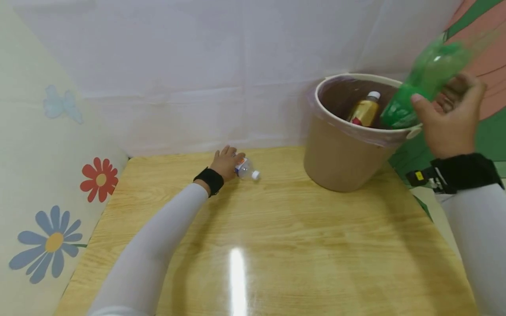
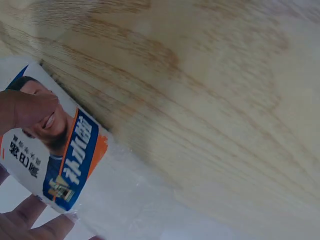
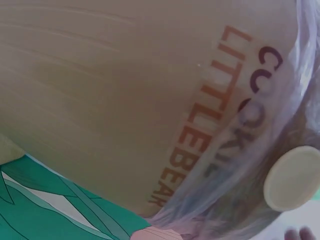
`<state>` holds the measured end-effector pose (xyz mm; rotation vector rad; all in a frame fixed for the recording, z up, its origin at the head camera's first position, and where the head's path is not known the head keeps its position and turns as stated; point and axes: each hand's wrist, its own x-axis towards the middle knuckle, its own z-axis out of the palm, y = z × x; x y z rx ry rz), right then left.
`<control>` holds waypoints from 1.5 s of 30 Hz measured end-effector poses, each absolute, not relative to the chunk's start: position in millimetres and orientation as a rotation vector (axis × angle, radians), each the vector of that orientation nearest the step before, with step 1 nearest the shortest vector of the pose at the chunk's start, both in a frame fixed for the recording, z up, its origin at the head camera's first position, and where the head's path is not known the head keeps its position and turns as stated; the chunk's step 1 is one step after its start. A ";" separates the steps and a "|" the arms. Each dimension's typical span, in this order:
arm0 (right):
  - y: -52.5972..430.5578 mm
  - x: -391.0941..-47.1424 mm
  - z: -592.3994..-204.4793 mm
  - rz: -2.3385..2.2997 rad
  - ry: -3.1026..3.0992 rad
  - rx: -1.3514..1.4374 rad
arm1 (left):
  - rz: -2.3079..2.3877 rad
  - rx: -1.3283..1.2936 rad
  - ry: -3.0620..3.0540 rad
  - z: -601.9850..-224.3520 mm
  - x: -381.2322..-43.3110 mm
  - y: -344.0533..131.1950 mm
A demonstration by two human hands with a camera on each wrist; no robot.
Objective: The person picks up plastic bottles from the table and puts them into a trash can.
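Observation:
A clear plastic bottle with a white cap lies on the table near the back wall. My left hand grips it at its label end, the cap pointing right. Seen from the left wrist, my thumb crosses the bottle's printed label, with fingers along its other side. At the right, my right hand holds a green plastic bottle tilted over the rim of a beige bin. Its lower end dips inside the rim. From the right wrist, the bin's lettered side fills most of the view.
Inside the bin stands a yellowish bottle with a white cap. A thin plastic liner folds over the rim, beside a round knob. White sheeting covers the back wall; a flower-decorated wall borders the wooden table at left.

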<state>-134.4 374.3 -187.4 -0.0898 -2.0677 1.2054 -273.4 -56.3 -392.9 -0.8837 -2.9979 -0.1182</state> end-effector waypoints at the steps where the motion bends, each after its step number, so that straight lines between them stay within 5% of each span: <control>1: 370.6 -132.2 -186.7 1.187 -2.054 -0.081 | -0.116 -0.885 -2.992 -392.3 -273.0 -56.5; 8: 326.6 -108.6 -191.6 0.998 -1.915 0.126 | -0.272 -0.877 -2.880 -388.0 -264.7 -61.4; 14: 281.5 -94.7 -214.9 0.972 -1.936 0.502 | -0.960 -0.939 -2.690 -359.8 -241.3 -58.0; 26: 212.3 -85.3 -296.9 0.916 -2.172 0.994 | -2.305 -1.372 -2.010 -289.9 -142.0 -34.8; 35: 179.6 -55.2 -287.8 1.043 -2.131 1.077 | -2.275 -1.476 -1.987 -279.5 -96.2 -37.4; 45: 184.0 -60.4 -301.9 1.018 -2.219 1.057 | -2.139 -1.436 -2.085 -281.5 -86.0 -34.3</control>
